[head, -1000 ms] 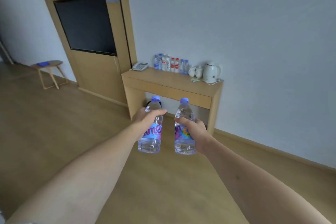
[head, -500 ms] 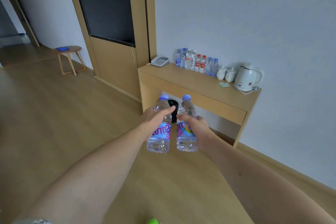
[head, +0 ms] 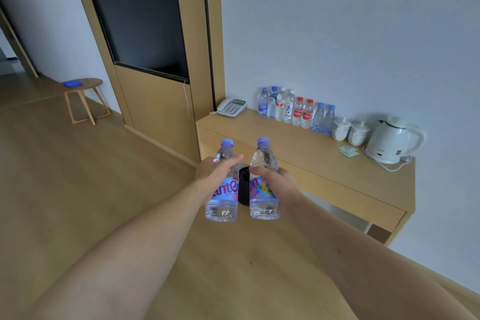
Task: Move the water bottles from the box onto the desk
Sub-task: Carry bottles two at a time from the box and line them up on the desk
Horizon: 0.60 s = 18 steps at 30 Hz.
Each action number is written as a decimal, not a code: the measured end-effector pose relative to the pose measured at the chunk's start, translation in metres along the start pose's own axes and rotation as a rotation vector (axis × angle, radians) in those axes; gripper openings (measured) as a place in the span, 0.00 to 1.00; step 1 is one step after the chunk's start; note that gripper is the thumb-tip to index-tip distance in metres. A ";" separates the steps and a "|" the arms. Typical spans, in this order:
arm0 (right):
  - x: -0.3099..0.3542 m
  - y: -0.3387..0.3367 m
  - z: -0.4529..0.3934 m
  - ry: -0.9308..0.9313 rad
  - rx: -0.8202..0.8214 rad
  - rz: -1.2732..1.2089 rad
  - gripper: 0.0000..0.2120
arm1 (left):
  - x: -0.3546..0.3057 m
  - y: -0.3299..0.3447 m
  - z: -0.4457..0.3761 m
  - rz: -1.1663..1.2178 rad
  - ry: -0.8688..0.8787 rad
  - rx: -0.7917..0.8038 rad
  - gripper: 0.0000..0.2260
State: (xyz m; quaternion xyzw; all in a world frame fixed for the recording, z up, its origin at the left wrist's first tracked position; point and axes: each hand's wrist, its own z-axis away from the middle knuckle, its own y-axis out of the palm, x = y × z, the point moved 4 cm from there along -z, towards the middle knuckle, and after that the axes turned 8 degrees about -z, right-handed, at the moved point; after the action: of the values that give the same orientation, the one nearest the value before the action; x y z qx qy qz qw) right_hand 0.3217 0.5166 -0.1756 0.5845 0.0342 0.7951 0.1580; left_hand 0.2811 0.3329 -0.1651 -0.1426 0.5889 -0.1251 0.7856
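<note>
While both arms are stretched forward at chest height, each hand carries one water bottle upright, cap up, long axis vertical.

Left hand: fingers wrapped round the left bottle at its shoulder and label, thumb laid along the near side. Blue cap, pink-and-blue label, water visible to the base.

Right hand: curled round the right bottle at label height, thumb pointing inward across the front. Same make, blue cap.

Spacing: the two bottles hang side by side, close but apart, with a dark round object on the floor showing in the gap between them.

Desk: light wood, ahead and to the right of the hands, its top higher in the view than the bottle bases. The right hand is the nearer of the two to it; the left must cross further.

On the desk, against the wall: a telephone at the left end, a row of bottles already standing, two white cups, a white kettle at the right end. Bare wood lies in front of the row, the likeliest set-down spot by my reading.

Box: not in view.

Judgement: carrying stage; both bottles must travel forward, rightward and over the front edge, kept upright.

Beyond: a small stool at far left.
</note>
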 end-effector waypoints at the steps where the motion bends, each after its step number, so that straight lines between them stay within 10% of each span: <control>1: 0.000 0.006 -0.017 0.006 0.000 0.004 0.23 | 0.003 -0.001 -0.017 -0.002 -0.014 0.011 0.34; 18: 0.093 0.100 -0.396 0.075 0.013 0.002 0.29 | -0.087 -0.032 -0.382 -0.056 -0.036 -0.029 0.30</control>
State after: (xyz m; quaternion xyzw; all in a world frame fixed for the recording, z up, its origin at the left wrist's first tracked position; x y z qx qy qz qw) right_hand -0.0970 0.5008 -0.1912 0.5553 0.0446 0.8164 0.1523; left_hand -0.1103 0.3056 -0.1774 -0.1724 0.5722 -0.1358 0.7902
